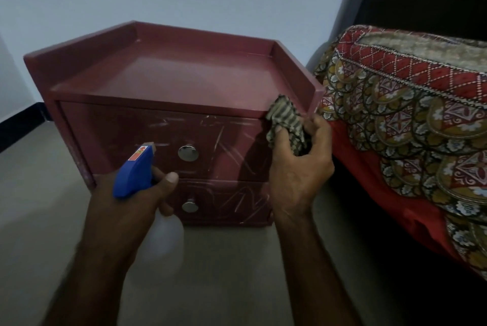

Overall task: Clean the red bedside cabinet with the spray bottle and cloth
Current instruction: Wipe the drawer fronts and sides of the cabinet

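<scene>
Red bedside cabinet [168, 75] — just ahead of both my hands | left hand [137, 194] wrapped round the spray bottle [134, 175] | right hand [297, 167] bunching the cloth [284, 122] at the top's near corner | best — mist lightly, wipe in overlapping strokes

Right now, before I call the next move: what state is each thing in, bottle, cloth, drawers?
Spray bottle: upright, held by the left hand, nozzle toward the cabinet.
Cloth: bunched, gripped by the right hand at the cabinet's front right corner.
Upper drawer: shut, pale streaks on its front.
Lower drawer: shut, streaked too.
</scene>
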The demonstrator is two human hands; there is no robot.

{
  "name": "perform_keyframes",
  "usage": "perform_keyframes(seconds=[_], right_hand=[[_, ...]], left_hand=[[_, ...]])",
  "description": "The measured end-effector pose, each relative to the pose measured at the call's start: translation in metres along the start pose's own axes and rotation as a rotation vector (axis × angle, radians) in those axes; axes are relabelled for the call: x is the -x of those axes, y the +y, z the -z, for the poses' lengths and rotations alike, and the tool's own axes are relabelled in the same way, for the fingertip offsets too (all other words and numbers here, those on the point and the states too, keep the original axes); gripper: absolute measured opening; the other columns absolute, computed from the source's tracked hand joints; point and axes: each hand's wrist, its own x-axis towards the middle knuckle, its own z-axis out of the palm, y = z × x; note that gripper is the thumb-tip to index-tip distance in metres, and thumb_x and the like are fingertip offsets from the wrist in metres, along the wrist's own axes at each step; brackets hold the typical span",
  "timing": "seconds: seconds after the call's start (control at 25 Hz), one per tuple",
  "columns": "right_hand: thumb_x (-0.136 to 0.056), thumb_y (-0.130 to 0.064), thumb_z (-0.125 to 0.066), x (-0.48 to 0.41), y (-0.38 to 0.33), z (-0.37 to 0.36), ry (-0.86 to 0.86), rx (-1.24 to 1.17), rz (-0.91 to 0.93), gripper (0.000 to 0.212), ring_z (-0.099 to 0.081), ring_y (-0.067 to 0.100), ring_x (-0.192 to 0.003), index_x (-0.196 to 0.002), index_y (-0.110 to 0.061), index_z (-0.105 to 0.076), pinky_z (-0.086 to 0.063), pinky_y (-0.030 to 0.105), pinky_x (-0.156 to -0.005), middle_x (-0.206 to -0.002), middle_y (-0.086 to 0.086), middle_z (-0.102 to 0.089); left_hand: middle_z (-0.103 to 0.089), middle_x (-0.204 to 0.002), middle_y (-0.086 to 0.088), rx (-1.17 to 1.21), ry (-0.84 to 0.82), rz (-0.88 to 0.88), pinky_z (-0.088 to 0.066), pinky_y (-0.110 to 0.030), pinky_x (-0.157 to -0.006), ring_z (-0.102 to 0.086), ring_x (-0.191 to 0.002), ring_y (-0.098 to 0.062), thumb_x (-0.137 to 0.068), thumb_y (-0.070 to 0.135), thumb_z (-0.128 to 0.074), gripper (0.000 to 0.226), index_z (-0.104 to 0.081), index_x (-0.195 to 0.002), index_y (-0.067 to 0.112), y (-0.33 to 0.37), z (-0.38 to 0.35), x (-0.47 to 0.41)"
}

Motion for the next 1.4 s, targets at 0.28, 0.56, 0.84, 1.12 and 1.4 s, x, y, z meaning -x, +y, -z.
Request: perform_keyframes(seconds=[0.28, 0.56, 0.84, 1.12, 1.4], right_hand=[[-0.082, -0.015, -0.077, 0.000, 0.016, 0.009, -0.088, 0.078, 0.086, 0.044, -0.065, 0.014, -0.106, -0.125, -0.021, -0.067, -0.054, 0.030, -0.094, -0.112, -0.009, -0.070], [-0.082, -0.012, -0.078, -0.014, 0.021, 0.018, -0.075, 0.052, 0.101, 0.046, -0.067, 0.017, -0.105, -0.126, -0.019, -0.065, -0.053, 0.024, -0.093, -0.110, -0.006, -0.071], [-0.083, -0.007, -0.077, -0.030, 0.022, 0.022, -0.007, 0.077, 0.151, 0.040, -0.066, 0.022, -0.106, -0.122, -0.010, -0.068, -0.054, 0.031, -0.092, -0.112, -0.003, -0.072], [-0.084, -0.012, -0.077, -0.046, 0.007, 0.017, 0.034, -0.008, 0.152, 0.040, -0.067, 0.020, -0.103, -0.123, -0.018, -0.066, -0.054, 0.029, -0.090, -0.109, -0.008, -0.070], [-0.085, -0.006, -0.077, -0.011, 0.033, 0.028, -0.021, 0.077, 0.038, 0.041, -0.067, 0.023, -0.107, -0.125, -0.011, -0.067, -0.055, 0.043, -0.094, -0.114, 0.001, -0.072]], left_hand=[[-0.068, -0.061, -0.011, 0.026, -0.038, -0.016, -0.052, -0.035, -0.071, -0.071, -0.062, -0.024, -0.085, 0.029, -0.078, 0.014, -0.070, -0.083, 0.041, 0.008, -0.016, 0.008], [-0.069, -0.064, -0.013, 0.046, -0.045, 0.035, -0.049, -0.005, -0.051, -0.070, -0.061, -0.019, -0.078, 0.035, -0.078, 0.014, -0.069, -0.074, 0.023, 0.015, -0.026, 0.012], [-0.069, -0.062, -0.010, 0.001, -0.029, 0.005, -0.049, -0.016, -0.049, -0.069, -0.058, -0.015, -0.081, 0.031, -0.078, 0.012, -0.069, -0.076, 0.026, 0.011, -0.026, 0.010], [-0.068, -0.061, -0.011, 0.005, -0.048, -0.025, -0.050, -0.018, -0.054, -0.068, -0.056, -0.015, -0.083, 0.027, -0.078, 0.016, -0.068, -0.072, 0.022, 0.013, -0.025, 0.011], [-0.068, -0.060, -0.012, 0.026, -0.041, -0.007, -0.049, -0.021, -0.060, -0.068, -0.056, -0.015, -0.083, 0.024, -0.079, 0.015, -0.069, -0.074, 0.018, 0.020, -0.026, 0.012]])
